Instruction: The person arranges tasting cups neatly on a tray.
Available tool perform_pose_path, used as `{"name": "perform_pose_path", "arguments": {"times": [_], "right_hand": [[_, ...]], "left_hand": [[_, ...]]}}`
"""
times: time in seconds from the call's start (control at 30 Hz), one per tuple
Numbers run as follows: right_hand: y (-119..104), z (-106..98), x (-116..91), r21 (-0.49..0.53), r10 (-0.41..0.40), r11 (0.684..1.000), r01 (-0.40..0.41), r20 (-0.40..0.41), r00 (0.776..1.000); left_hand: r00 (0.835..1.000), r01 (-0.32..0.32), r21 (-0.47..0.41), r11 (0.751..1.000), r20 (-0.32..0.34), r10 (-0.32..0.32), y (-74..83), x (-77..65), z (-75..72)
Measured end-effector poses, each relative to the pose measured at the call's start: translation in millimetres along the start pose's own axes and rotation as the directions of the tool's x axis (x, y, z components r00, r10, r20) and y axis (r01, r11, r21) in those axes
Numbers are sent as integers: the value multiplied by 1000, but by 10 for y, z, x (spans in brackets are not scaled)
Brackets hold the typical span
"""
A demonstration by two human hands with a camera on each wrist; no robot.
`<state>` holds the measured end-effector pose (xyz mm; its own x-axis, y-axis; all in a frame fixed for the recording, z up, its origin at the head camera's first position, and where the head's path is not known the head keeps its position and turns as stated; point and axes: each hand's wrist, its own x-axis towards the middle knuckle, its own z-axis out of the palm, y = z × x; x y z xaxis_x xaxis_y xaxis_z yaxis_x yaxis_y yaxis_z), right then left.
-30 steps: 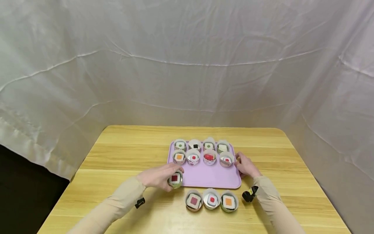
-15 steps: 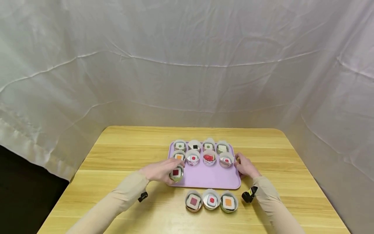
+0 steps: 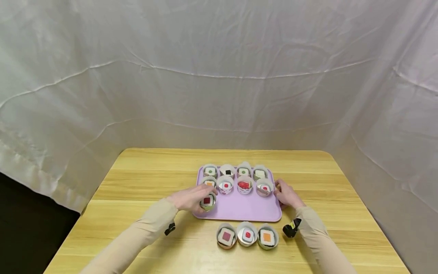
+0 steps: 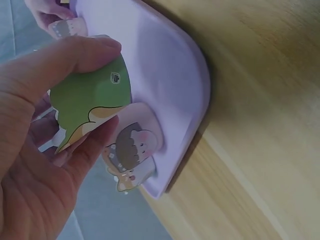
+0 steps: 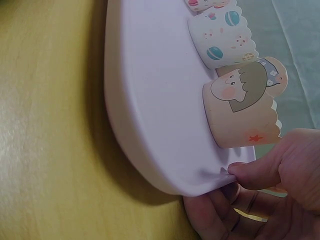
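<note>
My left hand [image 3: 191, 198] grips a green paper cup [image 4: 95, 90] between thumb and fingers. Inside the cup, in the head view, lies a white square sushi-like piece with a dark red centre. The cup is over the front left part of a lilac tray [image 3: 248, 210], just in front of a cup with an orange-centred piece [image 3: 209, 182]. Whether its base touches the tray cannot be told. At the tray's right edge my right hand [image 3: 286, 193] pinches the rim [image 5: 145, 172], thumb on top and fingers below. Beside that thumb stands a paper cup with a printed face [image 5: 245, 110].
Two rows of filled paper cups [image 3: 244, 185] stand along the tray's back half. In front of the tray, three more cups [image 3: 247, 235] line up on the wooden table [image 3: 164, 167]. Pale cloth [image 3: 219, 95] hangs behind and at both sides.
My left hand has carried the green cup away from me and slightly right, from the tray's front left corner further over the tray. The right hand stays on the rim.
</note>
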<state>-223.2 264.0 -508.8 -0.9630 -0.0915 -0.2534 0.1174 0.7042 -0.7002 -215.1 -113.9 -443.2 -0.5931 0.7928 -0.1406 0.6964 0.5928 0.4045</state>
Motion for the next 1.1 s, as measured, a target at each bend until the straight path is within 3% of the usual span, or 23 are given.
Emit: {"name": "perform_pose_path", "arguments": {"times": [0.27, 0.53, 1.1], "right_hand": [[-3, -4, 1, 1, 5, 1000, -5, 4, 1000], [6, -4, 19, 1, 4, 1000, -4, 7, 1000], [-10, 5, 1, 5, 8, 1000, -8, -4, 1000]], "left_hand": [[999, -31, 67, 997, -9, 32, -45, 35, 98], [1000, 16, 93, 996, 10, -17, -36, 39, 138], [998, 51, 181, 982, 32, -57, -38, 56, 191]]}}
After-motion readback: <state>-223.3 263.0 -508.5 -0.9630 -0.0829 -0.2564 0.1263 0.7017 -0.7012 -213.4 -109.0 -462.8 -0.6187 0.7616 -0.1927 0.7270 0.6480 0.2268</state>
